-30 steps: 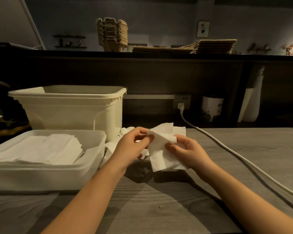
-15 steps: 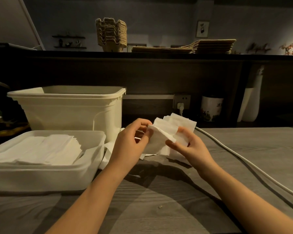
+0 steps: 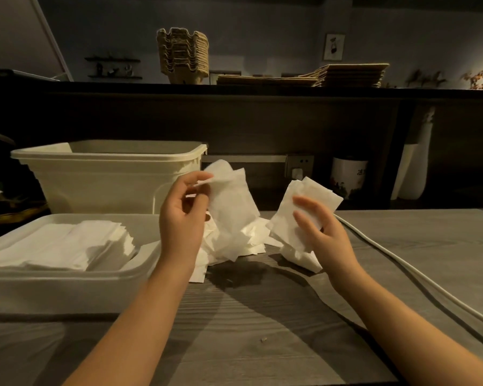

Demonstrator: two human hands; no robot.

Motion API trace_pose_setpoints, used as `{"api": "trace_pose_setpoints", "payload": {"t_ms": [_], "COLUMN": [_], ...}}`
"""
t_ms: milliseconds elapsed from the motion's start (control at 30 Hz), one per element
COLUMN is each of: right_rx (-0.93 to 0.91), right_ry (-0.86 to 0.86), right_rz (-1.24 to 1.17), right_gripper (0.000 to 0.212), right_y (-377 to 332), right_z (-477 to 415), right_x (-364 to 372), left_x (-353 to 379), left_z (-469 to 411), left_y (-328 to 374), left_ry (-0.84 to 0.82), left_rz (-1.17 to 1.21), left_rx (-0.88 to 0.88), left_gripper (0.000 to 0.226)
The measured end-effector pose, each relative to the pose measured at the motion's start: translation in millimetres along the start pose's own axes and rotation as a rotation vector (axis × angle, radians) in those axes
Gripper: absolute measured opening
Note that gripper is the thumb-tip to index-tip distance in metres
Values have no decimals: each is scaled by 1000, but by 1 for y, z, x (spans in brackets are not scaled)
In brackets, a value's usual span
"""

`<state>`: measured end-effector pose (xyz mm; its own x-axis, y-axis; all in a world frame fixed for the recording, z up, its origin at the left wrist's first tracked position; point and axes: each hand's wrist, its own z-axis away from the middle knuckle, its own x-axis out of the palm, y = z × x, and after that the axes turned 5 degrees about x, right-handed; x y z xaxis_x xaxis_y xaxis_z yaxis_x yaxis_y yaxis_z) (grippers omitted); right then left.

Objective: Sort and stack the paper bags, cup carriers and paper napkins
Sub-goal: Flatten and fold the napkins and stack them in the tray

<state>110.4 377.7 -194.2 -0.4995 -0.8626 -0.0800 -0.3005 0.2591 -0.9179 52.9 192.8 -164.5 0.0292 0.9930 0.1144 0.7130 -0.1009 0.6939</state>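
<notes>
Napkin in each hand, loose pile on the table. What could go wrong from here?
1. Left hand pinches its thin white paper napkin by one edge: it could slip or tear.
2. Right hand holds a rumpled white napkin that may land uneven on the folded white napkin stack in the shallow translucent tray.

Thin, soft, creased white paper napkins (image 3: 229, 207); matt grey wood-grain table (image 3: 262, 316); smooth cream plastic tub (image 3: 109, 179); rough brown pulp cup carriers (image 3: 183, 55), upper centre.
</notes>
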Motion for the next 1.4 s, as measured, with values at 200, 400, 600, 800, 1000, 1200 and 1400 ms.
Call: {"api": "trace_pose_setpoints", "payload": {"t_ms": [200,400,600,800,1000,1200,1400], "right_rx": [34,54,82,156,129,170,284], "right_ry": [63,89,98,-138,-283,-351,-418], "right_rz": [-40,-49,-106,-102,-80,-235,-346], "right_gripper": [21,21,29,35,46,57,31], "right_y": [1,2,-2,-4,0,2,2], "right_z": [-5,-7,-7,2,5,6,7], "right_x": [-4,-4,-4,5,12,11,14], "left_x": [-5,-6,5,16,22,25,24], "left_z": [-5,-3,6,21,28,32,31], "left_y": [-6,-6,3,-1,-3,-10,-14], "left_ry": [185,135,-125,-353,-530,-758,-762], "left_rz": [-106,-282,-104,-76,-119,-354,-579], "left_rx": [8,223,-77,-89,-37,79,119], "left_gripper": [18,19,28,23,29,55,66]}}
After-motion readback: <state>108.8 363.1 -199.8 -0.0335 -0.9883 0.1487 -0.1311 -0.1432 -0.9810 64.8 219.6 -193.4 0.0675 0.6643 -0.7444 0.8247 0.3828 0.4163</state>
